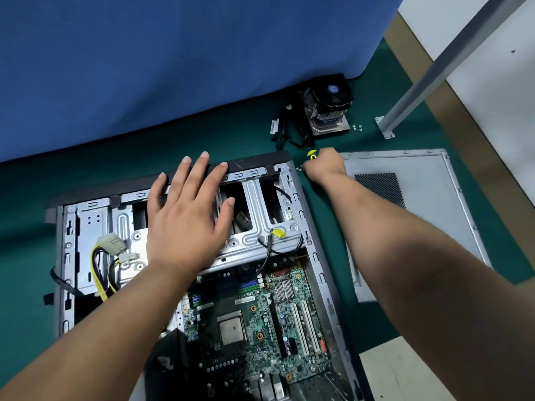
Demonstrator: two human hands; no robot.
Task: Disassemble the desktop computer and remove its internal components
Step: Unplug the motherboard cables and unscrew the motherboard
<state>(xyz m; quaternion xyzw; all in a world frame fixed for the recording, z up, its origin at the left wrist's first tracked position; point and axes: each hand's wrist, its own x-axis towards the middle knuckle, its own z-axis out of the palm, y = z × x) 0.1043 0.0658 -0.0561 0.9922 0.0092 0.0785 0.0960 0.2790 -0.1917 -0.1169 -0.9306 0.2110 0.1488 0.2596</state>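
Bare grey steel shows all over the computer case [315, 256], which lies on its side on the green mat [333, 140] with its open face up and its black front edge away from the person. The left hand [185, 215] rests flat on the drive cage [254, 224], fingers straight and spread, the tips reaching the front edge; it grips nothing and seems only to steady the case. The right hand [325, 166] is just beyond the far right corner of the case, fingers curled round a screwdriver [312, 154] of which only the yellow handle end shows; where its tip sits cannot be told. A few small screws [299, 168] lie on the mat right beside that hand. I judge the step to be the handling of screws: either laying one down with the others or setting the tool aside. The work looks partly done: the side panel [405, 215] is off and lies to the right of the case, and the cooler with its fan [327, 111] stands further back by the blue cloth [173, 68], a few more screws near it. The circuit board [260, 322] is still bolted in, its processor bare, with loose yellow and black cables [100, 273] hanging at the left. The next move probably calls for freeing the drive cage or the board, with the hand clear of the sharp sheet edges.
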